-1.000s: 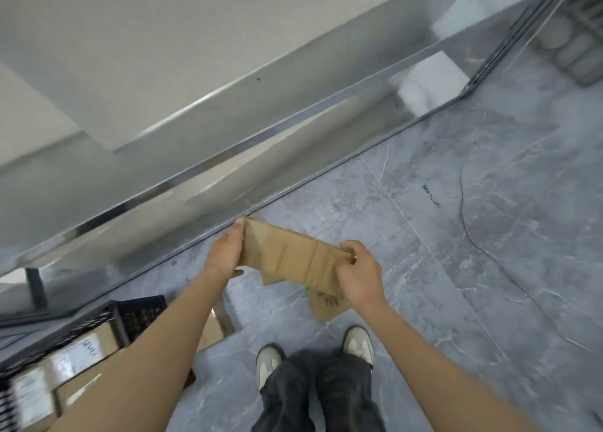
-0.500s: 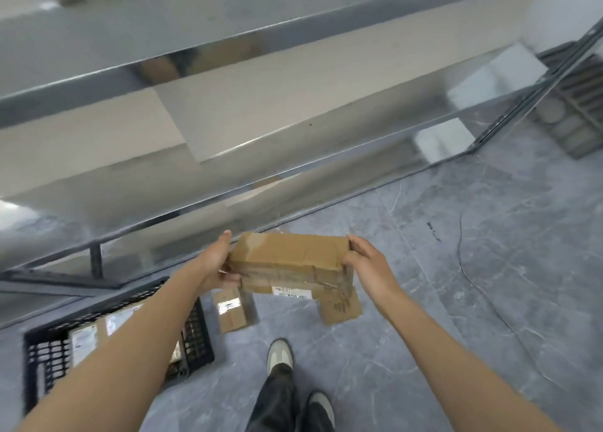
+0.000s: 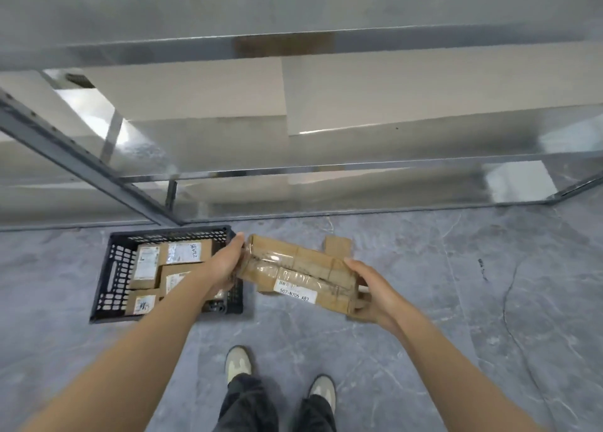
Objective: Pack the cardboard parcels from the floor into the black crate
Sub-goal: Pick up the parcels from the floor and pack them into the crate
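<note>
I hold a long taped cardboard parcel (image 3: pixel 298 273) with a white label between both hands, in the air just right of the black crate (image 3: pixel 111 275). My left hand (image 3: pixel 225 263) grips its left end, over the crate's right side. My right hand (image 3: pixel 372 288) cups its right end from below. The crate sits on the grey floor and holds several labelled cardboard parcels (image 3: pixel 146 265). Another small cardboard parcel (image 3: pixel 337 245) lies on the floor behind the held one, mostly hidden by it.
A low metal shelving rack (image 3: pixel 293 170) with shiny shelves runs across the view just beyond the crate. Its dark frame post (image 3: pixel 81 157) slants down to the crate's far edge. My two shoes (image 3: pixel 239 363) stand on the marbled grey floor below the parcel.
The view has swung left, bringing the whole crate into sight. The held parcel has tilted and moved toward the crate, my left hand now over its right side.
</note>
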